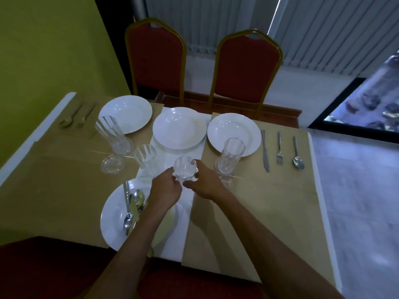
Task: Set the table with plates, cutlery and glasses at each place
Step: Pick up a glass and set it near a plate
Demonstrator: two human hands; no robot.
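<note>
Both my hands hold a clear glass [184, 168] over the middle of the table; my left hand [166, 190] grips its left side and my right hand [206, 185] its right. Three white plates lie across the far side: left [125, 113], middle [179, 127], right [233, 134]. A near plate [114, 221] carries spoons and a knife [132, 209], partly under my left forearm. Tall glasses stand at left [113, 134], centre-left [145, 156] and right [231, 157]. A knife [265, 150], fork [279, 147] and spoon [298, 153] lie right of the right plate.
Two spoons [75, 117] lie at the far left of the table. A small glass coaster [112, 164] sits beside the left tall glass. Two red chairs [157, 59] [246, 67] stand beyond the far edge. A green wall is on the left; the table's right edge [317, 190] borders open floor.
</note>
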